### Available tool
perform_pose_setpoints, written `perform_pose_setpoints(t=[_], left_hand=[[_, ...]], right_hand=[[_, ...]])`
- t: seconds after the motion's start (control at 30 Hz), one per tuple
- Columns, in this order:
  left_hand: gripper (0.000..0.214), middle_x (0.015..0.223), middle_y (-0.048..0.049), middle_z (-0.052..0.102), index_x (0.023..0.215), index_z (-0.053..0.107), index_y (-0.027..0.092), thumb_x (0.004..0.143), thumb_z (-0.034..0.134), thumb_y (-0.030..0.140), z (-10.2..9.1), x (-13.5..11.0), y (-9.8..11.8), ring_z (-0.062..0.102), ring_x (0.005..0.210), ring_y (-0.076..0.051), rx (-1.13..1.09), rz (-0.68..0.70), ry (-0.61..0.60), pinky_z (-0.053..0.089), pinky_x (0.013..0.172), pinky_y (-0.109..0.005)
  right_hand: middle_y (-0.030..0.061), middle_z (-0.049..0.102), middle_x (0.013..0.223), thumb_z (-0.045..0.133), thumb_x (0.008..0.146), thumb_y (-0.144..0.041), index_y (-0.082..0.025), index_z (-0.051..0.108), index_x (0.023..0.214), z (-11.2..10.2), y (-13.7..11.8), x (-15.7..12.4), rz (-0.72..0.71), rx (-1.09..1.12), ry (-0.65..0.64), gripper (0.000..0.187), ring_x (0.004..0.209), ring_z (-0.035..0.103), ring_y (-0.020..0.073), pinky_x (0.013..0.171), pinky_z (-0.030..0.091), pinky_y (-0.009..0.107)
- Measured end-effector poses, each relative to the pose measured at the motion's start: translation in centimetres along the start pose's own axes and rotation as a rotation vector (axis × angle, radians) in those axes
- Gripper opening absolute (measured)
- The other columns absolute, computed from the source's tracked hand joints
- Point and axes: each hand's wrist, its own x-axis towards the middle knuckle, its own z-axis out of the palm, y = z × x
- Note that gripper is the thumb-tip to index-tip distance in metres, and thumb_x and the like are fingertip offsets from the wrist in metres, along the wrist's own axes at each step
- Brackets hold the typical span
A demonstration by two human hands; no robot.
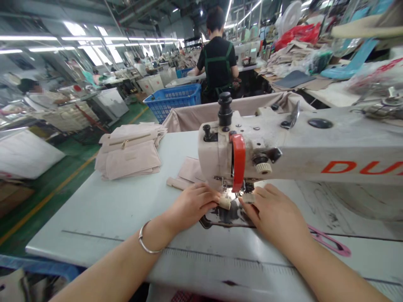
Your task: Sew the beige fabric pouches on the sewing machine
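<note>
My left hand [193, 204], with a bracelet on its wrist, is closed just left of the needle area of a sewing machine [267, 134]. My right hand [278, 212] is closed on the other side, thumb and fingers pressed together. A beige wrap [224, 204] shows at the left fingertips and another wrap [248, 198] on a right finger. Both sets of fingertips nearly meet over the dark needle plate [227, 216]; whatever they pinch is too small to make out. Beside my left hand lie a folded beige strip [179, 183] and a flat beige fabric piece [189, 167].
A stack of beige fabric pieces [134, 153], one with a zipper, lies on the table's [94, 205] left. A pink looped tool [330, 241] rests by my right forearm. Beyond the machine are a fabric-lined bin [189, 119], a blue basket [176, 100] and a seated person [217, 58].
</note>
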Motion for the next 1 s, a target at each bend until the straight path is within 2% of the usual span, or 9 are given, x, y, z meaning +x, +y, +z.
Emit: perform_pose_setpoints(t=[0.07,0.13,0.2,0.27,0.4,0.57,0.73,0.9,1.0], left_hand=[[0.012,0.111,-0.0021,0.071,0.104,0.064,0.021,0.093,0.061,0.020,-0.1,0.1,0.3,0.064,0.104,-0.019,-0.018,-0.055,0.005,0.049,0.096,-0.036],[0.027,0.116,-0.0042,0.069,0.112,0.062,0.021,0.086,0.069,0.020,-0.1,0.1,0.6,0.062,0.109,-0.022,0.007,-0.117,0.020,0.048,0.098,-0.038],[0.035,0.115,-0.0054,0.069,0.115,0.062,0.021,0.082,0.074,0.020,-0.1,0.2,0.8,0.061,0.109,-0.023,0.037,-0.163,0.039,0.048,0.098,-0.040],[0.024,0.107,-0.0043,0.072,0.107,0.065,0.021,0.084,0.072,0.020,0.1,0.4,0.9,0.064,0.101,-0.022,0.038,-0.176,0.056,0.050,0.092,-0.038],[0.005,0.094,-0.0031,0.073,0.092,0.069,0.021,0.089,0.067,0.023,0.5,0.6,1.2,0.066,0.088,-0.020,0.004,-0.167,0.099,0.053,0.082,-0.034],[0.011,0.100,-0.0022,0.074,0.098,0.069,0.020,0.090,0.063,0.017,0.8,0.4,1.8,0.066,0.094,-0.019,-0.007,-0.100,0.098,0.052,0.089,-0.035],[0.016,0.105,-0.0035,0.074,0.101,0.068,0.019,0.094,0.055,0.015,0.8,0.1,2.4,0.067,0.098,-0.020,0.070,-0.024,0.064,0.051,0.091,-0.037],[0.018,0.110,-0.0029,0.073,0.107,0.066,0.020,0.095,0.053,0.016,0.7,0.3,2.7,0.066,0.102,-0.019,0.090,0.014,0.051,0.050,0.093,-0.035],[0.017,0.108,-0.0030,0.073,0.105,0.065,0.019,0.096,0.051,0.015,0.8,0.5,2.8,0.067,0.100,-0.018,0.094,0.031,0.069,0.051,0.092,-0.033]], right_hand=[[0.0050,0.054,0.071,0.054,0.095,-0.033,-0.020,0.055,0.067,0.0,0.1,-0.2,0.010,0.013,-0.001,0.030,0.079,0.048,0.0255,0.072,0.039,0.040],[0.0045,0.055,0.072,0.054,0.095,-0.031,-0.019,0.058,0.069,0.0,0.0,-0.3,-0.042,0.102,0.018,0.028,0.079,0.048,0.0242,0.074,0.039,0.039],[0.0049,0.060,0.081,0.054,0.095,-0.026,-0.020,0.065,0.080,0.1,-0.3,-0.5,-0.132,0.210,0.040,0.020,0.082,0.049,0.0238,0.078,0.041,0.039],[0.0060,0.063,0.094,0.054,0.095,-0.021,-0.021,0.069,0.094,0.5,-0.6,-0.5,-0.193,0.278,0.061,0.015,0.089,0.051,0.0242,0.080,0.042,0.038],[0.0067,0.065,0.095,0.056,0.093,-0.017,-0.020,0.071,0.093,1.1,-0.9,-0.3,-0.190,0.289,0.089,0.016,0.087,0.053,0.0239,0.076,0.043,0.037],[0.0054,0.063,0.088,0.052,0.093,-0.017,-0.022,0.071,0.093,0.9,-1.0,-0.4,-0.146,0.291,0.031,0.020,0.082,0.053,0.0237,0.071,0.042,0.036],[0.0073,0.062,0.095,0.058,0.088,-0.020,-0.018,0.066,0.101,0.2,-1.4,-0.4,-0.029,0.365,-0.032,0.015,0.088,0.055,0.0246,0.077,0.046,0.038],[0.0052,0.067,0.104,0.052,0.095,-0.017,-0.022,0.066,0.103,0.4,-1.9,-0.2,-0.146,0.358,-0.026,0.017,0.096,0.057,0.0249,0.083,0.048,0.039],[0.0056,0.068,0.107,0.052,0.096,-0.017,-0.022,0.066,0.104,0.8,-1.9,-0.3,-0.152,0.352,0.018,0.017,0.098,0.058,0.0250,0.081,0.050,0.037]])
